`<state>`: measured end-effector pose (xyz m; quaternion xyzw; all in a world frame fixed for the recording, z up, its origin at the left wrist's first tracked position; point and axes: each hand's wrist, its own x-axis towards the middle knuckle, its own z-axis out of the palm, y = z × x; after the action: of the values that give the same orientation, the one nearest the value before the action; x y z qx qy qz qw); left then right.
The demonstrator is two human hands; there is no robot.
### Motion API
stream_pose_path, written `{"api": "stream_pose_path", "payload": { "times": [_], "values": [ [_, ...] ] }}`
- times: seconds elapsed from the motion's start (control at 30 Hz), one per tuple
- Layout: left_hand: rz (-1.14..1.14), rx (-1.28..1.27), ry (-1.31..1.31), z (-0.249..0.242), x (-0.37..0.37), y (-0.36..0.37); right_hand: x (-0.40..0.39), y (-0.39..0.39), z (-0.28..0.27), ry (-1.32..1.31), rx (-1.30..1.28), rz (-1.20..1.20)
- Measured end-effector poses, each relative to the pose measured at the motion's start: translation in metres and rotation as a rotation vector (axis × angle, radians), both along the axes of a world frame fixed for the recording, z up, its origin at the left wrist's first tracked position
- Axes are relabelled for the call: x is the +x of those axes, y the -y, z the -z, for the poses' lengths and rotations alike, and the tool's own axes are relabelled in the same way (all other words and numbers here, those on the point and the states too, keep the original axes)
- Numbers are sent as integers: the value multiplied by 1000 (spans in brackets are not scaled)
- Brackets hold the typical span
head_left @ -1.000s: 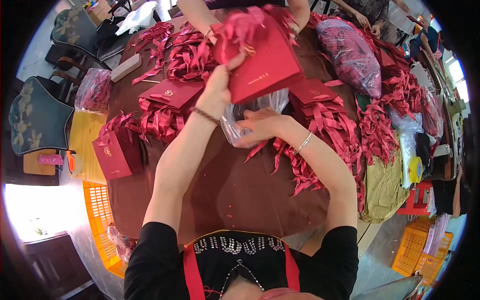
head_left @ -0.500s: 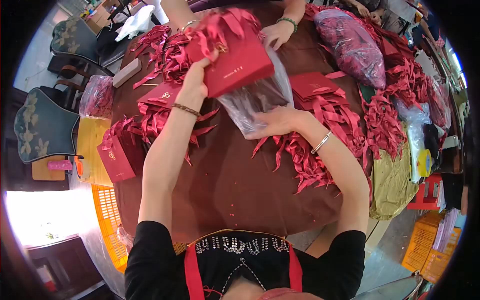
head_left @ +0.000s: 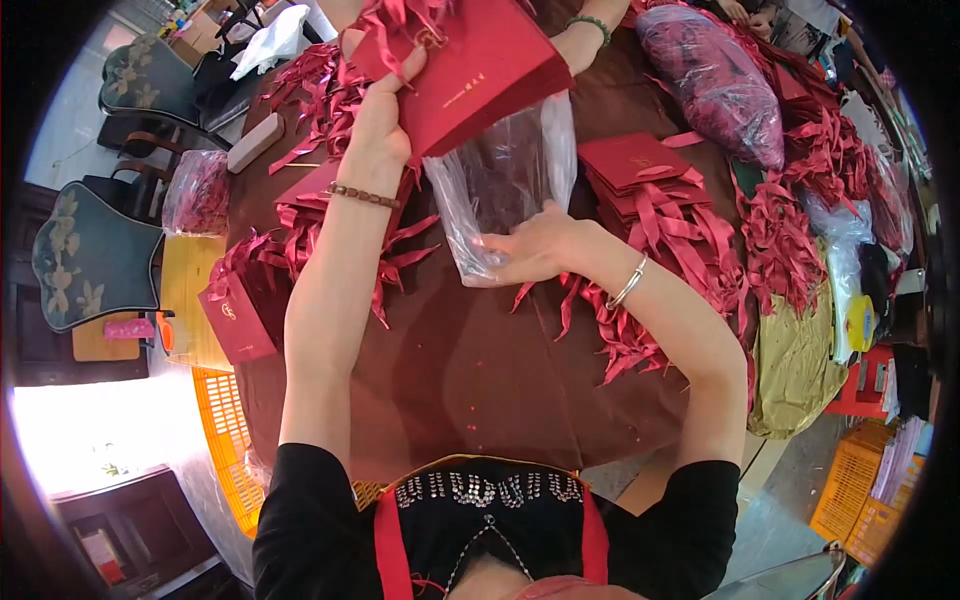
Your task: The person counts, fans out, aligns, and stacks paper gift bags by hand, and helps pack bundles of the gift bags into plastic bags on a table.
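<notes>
My left hand [head_left: 383, 115] is closed around a stack of red paper gift bags [head_left: 490, 85] with red ribbons. The stack is tilted, its printed face towards me, above the far side of a clear plastic bag [head_left: 505, 165]. My right hand [head_left: 545, 245] grips the near end of that plastic bag, thumb on top. Across the table, another person's hand [head_left: 580, 48] with a green bracelet is behind the stack, its fingers partly hidden. More red gift bags [head_left: 635, 165] with ribbons lie right of the plastic bag, and a single red gift bag [head_left: 238, 320] lies at the left.
Piled ribbons and bags cover parts of the brown tablecloth [head_left: 440, 390]. A plastic-wrapped red bundle [head_left: 710, 85] lies at the far right, near gold wrapping [head_left: 795, 370]. Chairs [head_left: 100, 255] stand at the left. Orange crates [head_left: 850, 480] are on the floor at the right.
My left hand has lifted the stack of gift bags up and away from me, so more of the plastic bag shows. My right hand still grips the plastic bag, shifted slightly left.
</notes>
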<state>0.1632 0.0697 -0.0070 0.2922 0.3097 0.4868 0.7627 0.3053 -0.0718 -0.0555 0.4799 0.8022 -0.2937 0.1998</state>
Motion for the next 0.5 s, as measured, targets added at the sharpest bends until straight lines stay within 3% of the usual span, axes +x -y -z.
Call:
{"api": "stream_pose_path", "payload": {
  "times": [0.2,0.33,0.5],
  "values": [
    [18,36,-93,16,18,20,-2,-5,1,-38,-59,14],
    [65,-39,-41,30,26,32,7,-4,9,-75,-1,62],
    [191,-154,-11,50,48,29,9,-4,-9,-31,-115,163]
  ]
}}
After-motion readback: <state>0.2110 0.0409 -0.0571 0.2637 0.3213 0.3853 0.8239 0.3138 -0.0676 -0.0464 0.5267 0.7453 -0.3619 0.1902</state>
